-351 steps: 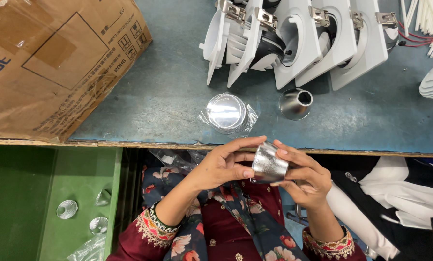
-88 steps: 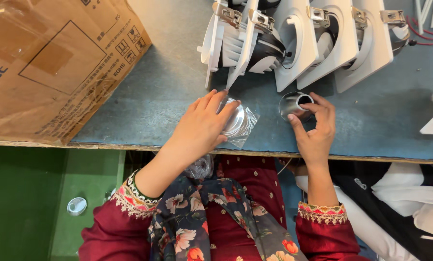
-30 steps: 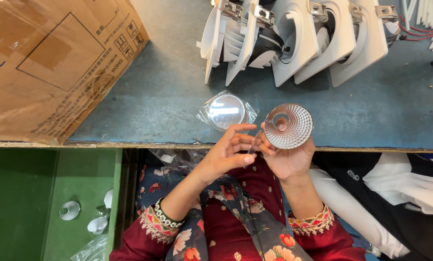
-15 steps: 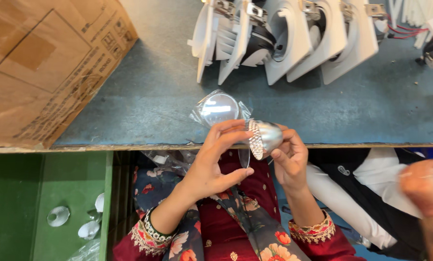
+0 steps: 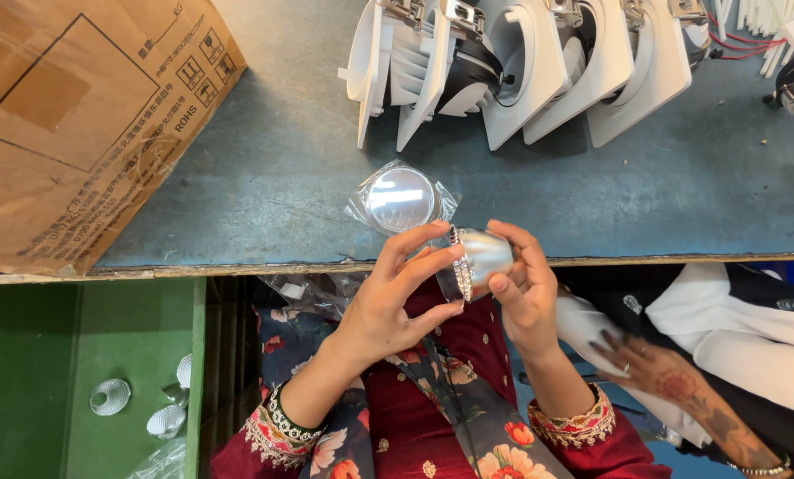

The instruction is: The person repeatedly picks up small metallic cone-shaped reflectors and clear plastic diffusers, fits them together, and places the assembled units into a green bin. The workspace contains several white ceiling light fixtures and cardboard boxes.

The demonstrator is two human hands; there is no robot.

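A shiny silver cone-shaped reflector [image 5: 483, 255] is held on its side over the table's near edge. My right hand [image 5: 520, 293] cups its narrow end. The fingertips of my left hand [image 5: 395, 297] rest on its wide ribbed rim. Just beyond my fingers, on the blue-grey table [image 5: 264, 177], lies a round clear lens in a plastic bag [image 5: 400, 199].
A row of white square lamp housings [image 5: 521, 62] leans at the back of the table. A large cardboard box [image 5: 78, 115] fills the left side. A green bin [image 5: 131, 372] below holds loose reflectors. Another person's hand [image 5: 654, 372] reaches in at the lower right.
The reflector has turned from face-up to lying on its side between my hands. Another person's hand has come into view at the lower right.
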